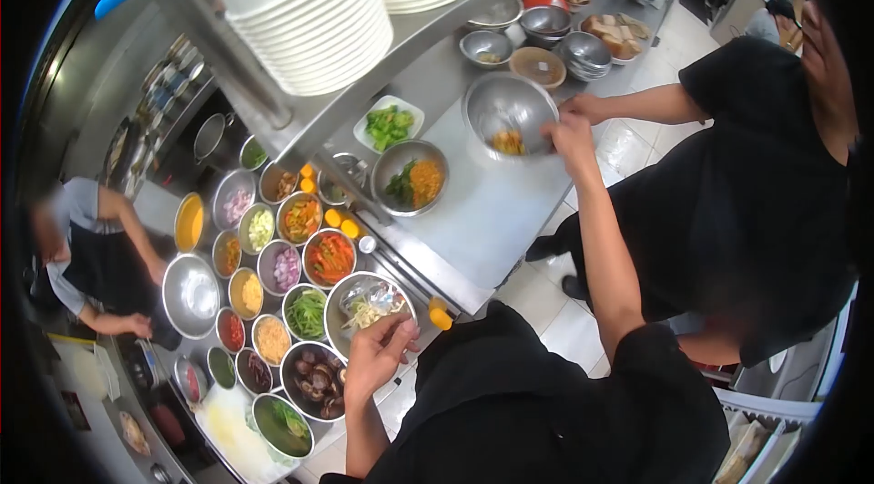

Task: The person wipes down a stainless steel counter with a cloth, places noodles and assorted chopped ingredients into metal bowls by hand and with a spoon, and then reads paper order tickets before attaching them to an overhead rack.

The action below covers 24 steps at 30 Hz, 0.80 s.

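My left hand [381, 356] is over a steel bowl [408, 288] holding bean sprouts [369, 311] and a crumpled silvery wrap. Its fingers are curled together, and I cannot make out anything in them. My right arm reaches far forward, and my right hand [572, 142] grips the rim of a steel mixing bowl [496, 101] with yellow-orange food [508, 142] at its bottom. A co-worker's hand [587, 108] is at the same rim, close beside mine. Left of that bowl, another steel bowl [382, 161] contains dark greens and an orange-brown heap.
Many steel containers of cut vegetables, including red pepper strips [330, 258] and mushrooms [319, 384], crowd the counter at left. Stacked white dishes [309, 38] stand on the overhead shelf. A white dish of greens [390, 125] is behind. Co-workers stand right and far left.
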Tool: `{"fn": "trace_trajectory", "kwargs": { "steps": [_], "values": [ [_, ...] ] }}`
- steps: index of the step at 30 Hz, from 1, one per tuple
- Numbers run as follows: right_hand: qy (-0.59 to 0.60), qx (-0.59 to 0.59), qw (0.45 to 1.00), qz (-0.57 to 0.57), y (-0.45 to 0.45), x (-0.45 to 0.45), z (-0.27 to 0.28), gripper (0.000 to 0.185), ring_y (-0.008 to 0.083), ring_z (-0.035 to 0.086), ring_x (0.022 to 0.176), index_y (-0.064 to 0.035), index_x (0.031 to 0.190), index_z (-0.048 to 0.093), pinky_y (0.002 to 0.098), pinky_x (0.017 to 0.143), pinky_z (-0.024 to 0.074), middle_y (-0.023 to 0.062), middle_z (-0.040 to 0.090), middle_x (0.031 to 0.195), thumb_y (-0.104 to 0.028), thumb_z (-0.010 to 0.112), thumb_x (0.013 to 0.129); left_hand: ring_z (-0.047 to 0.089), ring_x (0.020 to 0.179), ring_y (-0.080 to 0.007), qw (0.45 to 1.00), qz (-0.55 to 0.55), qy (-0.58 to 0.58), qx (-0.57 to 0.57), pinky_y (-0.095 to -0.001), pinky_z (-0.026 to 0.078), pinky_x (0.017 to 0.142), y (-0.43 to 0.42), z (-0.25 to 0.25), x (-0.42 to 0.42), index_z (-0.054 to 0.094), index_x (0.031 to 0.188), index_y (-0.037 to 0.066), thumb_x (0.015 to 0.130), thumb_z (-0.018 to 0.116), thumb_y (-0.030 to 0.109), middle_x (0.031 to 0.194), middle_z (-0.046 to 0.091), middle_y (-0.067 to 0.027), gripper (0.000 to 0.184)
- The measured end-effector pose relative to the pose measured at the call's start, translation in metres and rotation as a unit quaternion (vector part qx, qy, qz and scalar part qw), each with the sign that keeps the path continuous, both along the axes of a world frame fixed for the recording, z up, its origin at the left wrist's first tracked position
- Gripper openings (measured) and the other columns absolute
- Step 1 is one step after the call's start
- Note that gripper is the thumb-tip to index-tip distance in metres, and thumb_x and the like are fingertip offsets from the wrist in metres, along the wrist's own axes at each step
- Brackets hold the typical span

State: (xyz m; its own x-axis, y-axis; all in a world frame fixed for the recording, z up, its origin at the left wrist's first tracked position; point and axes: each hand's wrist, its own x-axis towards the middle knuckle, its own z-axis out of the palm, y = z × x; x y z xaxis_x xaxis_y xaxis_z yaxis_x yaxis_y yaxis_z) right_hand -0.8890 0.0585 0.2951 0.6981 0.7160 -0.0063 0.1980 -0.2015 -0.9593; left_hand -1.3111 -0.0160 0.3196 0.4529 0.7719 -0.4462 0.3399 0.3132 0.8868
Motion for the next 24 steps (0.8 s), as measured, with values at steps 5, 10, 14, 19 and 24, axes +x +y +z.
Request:
{"fn": "trace_trajectory", "kwargs": {
  "steps": [5,10,14,19,24],
  "values": [
    [0.008,0.013,0.994,-0.112,0.085,0.079,0.02,0.019,0.024,0.062,0.055,0.0055,0.084,0.063,0.033,0.055,0.051,0.0143,0.065,0.077,-0.008,0.058,0.071,0.064,0.066,-0.0152,0.999,0.03,0.03,0.006,-0.0238,0.047,0.052,-0.01,0.007,-0.006,0.06,0.105,-0.007,0.091,0.056,0.02,0.081,0.065,-0.0114,0.031],
    [0.081,-0.03,0.963,-0.254,0.138,0.135,0.011,0.031,0.0251,0.067,0.062,0.0154,0.089,0.06,0.0317,0.053,0.0548,0.0191,0.066,0.085,-0.008,0.059,0.068,0.065,0.066,-0.0192,0.994,0.1,0.047,-0.017,-0.0249,0.048,0.051,-0.028,0.005,-0.021,0.058,0.106,-0.009,0.091,0.057,0.02,0.08,0.064,-0.0133,0.033],
    [0.107,-0.021,0.967,-0.231,0.148,0.156,-0.024,0.041,0.027,0.068,0.062,0.0193,0.101,0.053,0.0315,0.055,0.0556,0.0213,0.066,0.076,-0.012,0.056,0.074,0.065,0.067,-0.0176,0.985,0.157,0.048,-0.051,-0.0241,0.048,0.051,-0.043,-0.002,-0.029,0.059,0.107,-0.008,0.091,0.057,0.02,0.08,0.065,-0.0141,0.033],
    [0.225,0.012,0.947,-0.227,0.131,0.143,-0.041,0.057,0.033,0.065,0.081,0.0147,0.117,0.045,0.0359,0.056,0.058,0.023,0.051,0.118,-0.023,0.066,0.08,0.065,0.067,-0.0159,0.989,0.133,0.033,-0.059,-0.0234,0.047,0.052,-0.043,-0.008,-0.022,0.058,0.11,-0.007,0.09,0.058,0.019,0.08,0.065,-0.0126,0.033],
    [-0.046,-0.023,0.996,-0.067,0.071,0.128,-0.102,0.055,0.0304,0.062,0.076,0.0048,0.117,0.053,0.0347,0.061,0.0543,0.0213,0.052,0.117,-0.035,0.064,0.082,0.064,0.068,-0.0152,0.998,0.044,-0.003,-0.033,-0.0236,0.047,0.053,-0.017,-0.017,-0.006,0.058,0.11,-0.006,0.091,0.056,0.018,0.082,0.065,-0.0116,0.031]
  ]
}}
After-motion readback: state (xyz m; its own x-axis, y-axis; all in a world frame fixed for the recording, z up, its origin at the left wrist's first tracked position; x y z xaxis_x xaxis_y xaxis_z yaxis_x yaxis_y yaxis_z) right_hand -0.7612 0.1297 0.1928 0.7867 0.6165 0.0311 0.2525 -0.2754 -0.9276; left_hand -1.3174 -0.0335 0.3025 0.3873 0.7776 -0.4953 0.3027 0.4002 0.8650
